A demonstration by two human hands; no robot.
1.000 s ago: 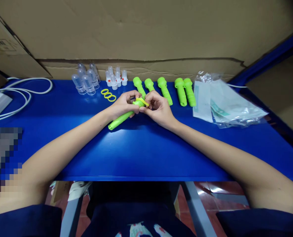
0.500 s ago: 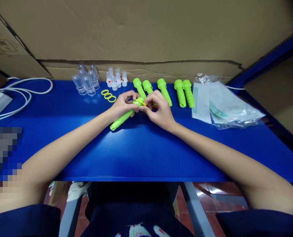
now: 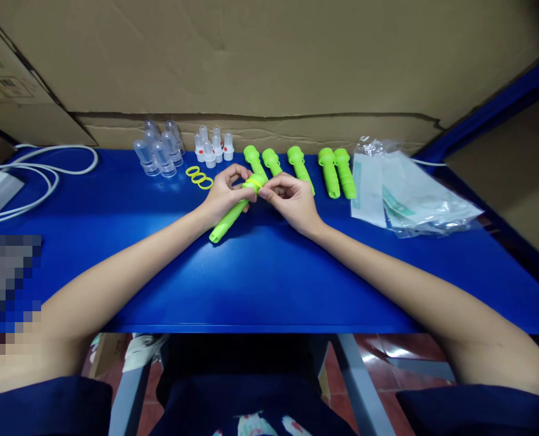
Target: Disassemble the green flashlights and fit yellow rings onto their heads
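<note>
in the head view, the person's left hand (image 3: 224, 195) is wrapping its fingers around the upper part of a lime green tube (image 3: 229, 217). the tube is lying tilted over the middle of the blue table (image 3: 251, 278), with its wide head pointing toward one o'clock and its narrow tip toward seven. the right hand (image 3: 293, 203) is pinching thumb and forefinger narrowly on a yellow ring (image 3: 253, 181) that is sitting around the tube's head, and its other fingers are curling loosely.

at eleven o'clock from the hands, three spare yellow rings (image 3: 199, 177) are lying together. clear caps (image 3: 158, 151) are standing in a cluster beyond them. small white pieces with red dots (image 3: 212, 145) are standing at twelve. five more green tubes (image 3: 329, 172) are lying in a row from twelve round to two. clear plastic bags (image 3: 410, 194) are lying at three, and their teal printing is too small to read. a white cable (image 3: 46, 175) is looping at nine. a cardboard box (image 3: 6, 79) at ten is bearing a barcode label whose writing is too blurred to read.
</note>
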